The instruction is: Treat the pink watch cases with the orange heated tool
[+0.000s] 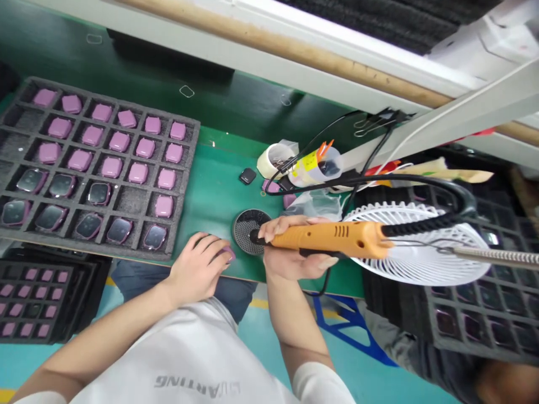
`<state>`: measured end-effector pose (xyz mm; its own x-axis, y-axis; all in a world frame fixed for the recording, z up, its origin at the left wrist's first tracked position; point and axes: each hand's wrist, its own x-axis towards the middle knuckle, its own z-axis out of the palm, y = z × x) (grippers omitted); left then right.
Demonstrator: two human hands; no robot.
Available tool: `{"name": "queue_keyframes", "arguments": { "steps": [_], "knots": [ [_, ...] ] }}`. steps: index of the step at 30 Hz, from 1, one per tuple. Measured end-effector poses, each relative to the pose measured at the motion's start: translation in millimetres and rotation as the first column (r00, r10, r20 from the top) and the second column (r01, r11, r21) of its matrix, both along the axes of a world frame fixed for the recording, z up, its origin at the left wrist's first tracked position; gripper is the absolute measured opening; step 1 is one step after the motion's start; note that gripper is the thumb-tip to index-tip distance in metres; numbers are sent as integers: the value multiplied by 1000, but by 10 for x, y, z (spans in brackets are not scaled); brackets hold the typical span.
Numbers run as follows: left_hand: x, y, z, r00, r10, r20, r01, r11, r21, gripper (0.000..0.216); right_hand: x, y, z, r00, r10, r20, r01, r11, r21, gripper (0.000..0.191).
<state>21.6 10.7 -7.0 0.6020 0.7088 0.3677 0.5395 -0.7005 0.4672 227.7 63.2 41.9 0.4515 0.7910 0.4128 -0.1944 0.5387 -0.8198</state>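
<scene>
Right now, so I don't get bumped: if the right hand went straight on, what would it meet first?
Probably the round black mesh pad: the orange-handled tool in the right hand has its black tip at or over it, though depth is unclear.

**Green bench mat** (219, 191) bearing: at 9 o'clock, a grey foam tray (187, 163) of pink watch cases in a grid of cells; at centre, a round black mesh pad (241, 231); at 1 o'clock, a tape roll (269, 160), a small black square piece (247, 176), a clear plastic bag (318, 205) and a labelled plastic cup (314, 171).
</scene>
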Motion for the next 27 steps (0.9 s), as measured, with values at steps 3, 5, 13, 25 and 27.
{"name": "queue_keyframes", "arguments": {
  "steps": [3, 5, 13, 25, 27],
  "knots": [
    [30, -5, -5, 996, 83, 15, -83, 997, 5, 17, -46, 22, -6, 1000, -6, -4, 6, 1000, -10, 55],
    [33, -7, -2, 996, 82, 26, -82, 997, 0, 18, -56, 32, -9, 1000, -8, -1, 8, 1000, -24, 58],
    [38, -3, -16, 997, 58, 44, -58, 998, -8, 20, -52, 46, -60, 1000, 17, 17, -17, 999, -28, 58],
    [64, 3, -30, 993, 105, 62, -110, 989, 99, 21, -26, -61, 75, 996, 81, 45, -80, 997, -14, 54],
    [66, 2, -32, 993, 103, 56, -108, 990, 96, 22, -37, -123, 154, 994, 98, 56, -97, 995, -16, 53]
  ]
}}
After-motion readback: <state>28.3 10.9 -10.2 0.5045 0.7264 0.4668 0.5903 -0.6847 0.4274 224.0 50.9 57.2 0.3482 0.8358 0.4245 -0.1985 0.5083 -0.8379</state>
